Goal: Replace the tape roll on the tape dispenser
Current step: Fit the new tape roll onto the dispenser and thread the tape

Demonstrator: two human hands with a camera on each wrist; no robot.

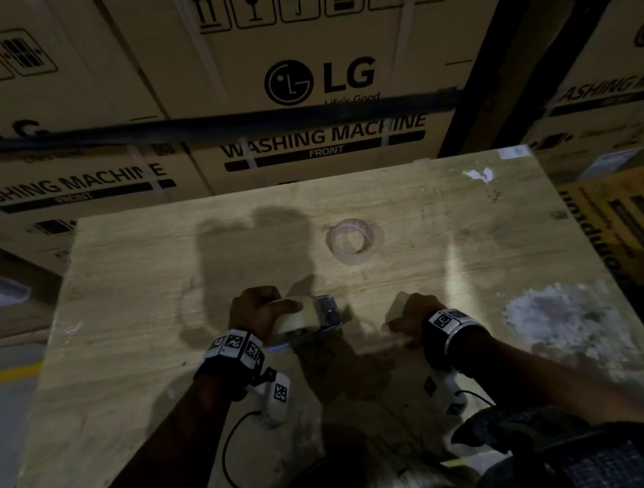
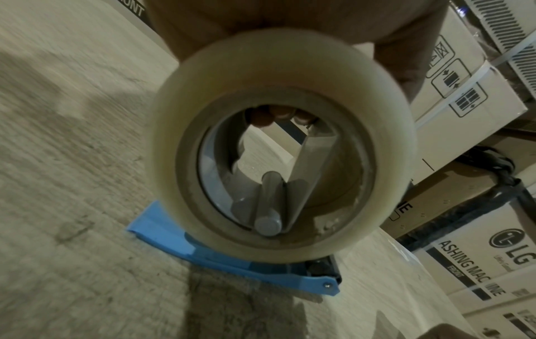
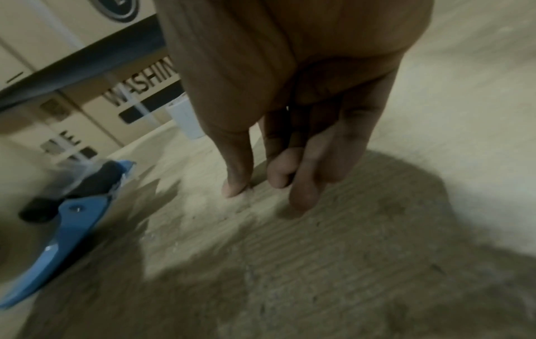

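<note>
A full cream tape roll (image 1: 295, 316) sits on the blue tape dispenser (image 2: 232, 261), which lies on the wooden table (image 1: 156, 306). My left hand (image 1: 257, 309) grips the roll from above. In the left wrist view the roll (image 2: 180, 96) fills the frame, with the grey hub (image 2: 268, 206) inside its core and my fingertips (image 2: 275, 114) showing through it. My right hand (image 1: 411, 314) rests to the right of the dispenser (image 3: 66, 220), holding nothing, its fingers (image 3: 304, 183) pointing down onto the tabletop. A thin, nearly spent clear roll (image 1: 350, 240) lies flat farther back.
Stacked LG washing machine cartons (image 1: 315, 81) rise right behind the table's far edge. A yellow box (image 1: 636, 218) stands at the right. A white scuffed patch (image 1: 559, 315) marks the table's right side. Wrist-camera cables (image 1: 233, 452) trail near the front edge.
</note>
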